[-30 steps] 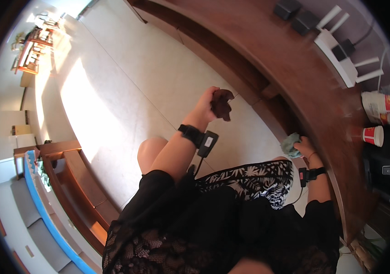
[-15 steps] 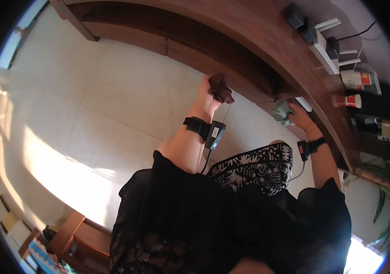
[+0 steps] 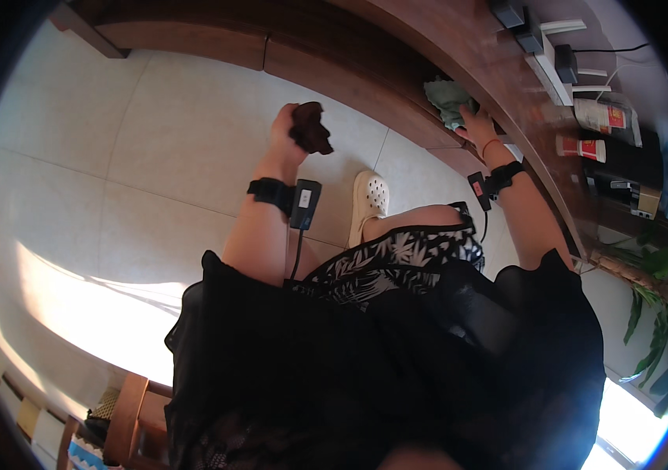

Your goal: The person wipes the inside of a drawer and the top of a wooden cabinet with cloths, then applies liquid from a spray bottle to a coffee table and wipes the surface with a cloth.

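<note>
My left hand (image 3: 281, 131) is closed round a crumpled dark brown cloth (image 3: 313, 128) and hangs over the tiled floor, apart from the furniture. My right hand (image 3: 481, 130) reaches under the top of a long reddish-brown wooden cabinet (image 3: 459, 41). A grey-green cloth (image 3: 447, 95) is held in its fingers and lies against the lower ledge. Part of that cloth and the fingertips are hidden behind the hand. Each wrist wears a black strap with a small cabled box.
On the cabinet top stand a white router (image 3: 551, 74), a red and white paper cup (image 3: 581, 148) and a plastic-wrapped pack of cups (image 3: 604, 116). A leafy plant (image 3: 659, 313) is at the right. My foot in a cream clog (image 3: 369, 200) is on the floor. Wooden furniture (image 3: 134, 415) stands lower left.
My right hand has moved forward and left along the ledge with the green cloth. My left hand with the brown cloth has shifted left. The view has turned, and the clog now shows.
</note>
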`<control>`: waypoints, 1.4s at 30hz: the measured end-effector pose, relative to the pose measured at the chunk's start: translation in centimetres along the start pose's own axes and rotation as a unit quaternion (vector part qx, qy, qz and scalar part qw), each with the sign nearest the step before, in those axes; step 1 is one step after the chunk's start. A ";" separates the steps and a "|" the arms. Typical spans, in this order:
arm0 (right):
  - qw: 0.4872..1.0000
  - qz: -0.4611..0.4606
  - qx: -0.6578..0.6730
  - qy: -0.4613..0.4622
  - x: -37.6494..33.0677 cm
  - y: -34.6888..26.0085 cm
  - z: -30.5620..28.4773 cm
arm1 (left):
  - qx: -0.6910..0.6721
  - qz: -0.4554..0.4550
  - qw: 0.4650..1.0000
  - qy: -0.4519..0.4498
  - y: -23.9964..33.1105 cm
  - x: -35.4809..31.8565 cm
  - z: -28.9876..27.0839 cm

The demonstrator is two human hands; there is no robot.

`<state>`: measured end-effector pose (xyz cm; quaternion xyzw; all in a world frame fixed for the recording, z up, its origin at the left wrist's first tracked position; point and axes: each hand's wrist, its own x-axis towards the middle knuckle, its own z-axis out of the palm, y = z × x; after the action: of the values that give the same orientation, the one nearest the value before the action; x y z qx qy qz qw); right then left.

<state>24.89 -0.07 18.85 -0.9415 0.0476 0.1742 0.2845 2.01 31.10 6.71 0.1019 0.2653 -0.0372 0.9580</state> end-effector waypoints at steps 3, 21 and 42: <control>0.999 -0.001 -0.034 -0.034 0.7 -1.0 4.2 | -0.050 0.050 0.996 0.062 2.5 -2.5 -2.8; 0.785 -0.569 -0.243 -0.003 -0.7 -25.0 22.5 | -0.055 0.163 0.983 0.070 4.3 -8.1 -1.5; 0.734 -0.628 -0.216 -0.140 -7.3 -9.5 11.8 | -0.045 0.139 0.986 0.077 4.2 -4.7 -0.9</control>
<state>16.33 14.27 17.21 -0.7584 -0.6338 0.0917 0.1213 -1.94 35.44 9.09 0.0970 0.3231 0.1166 0.9341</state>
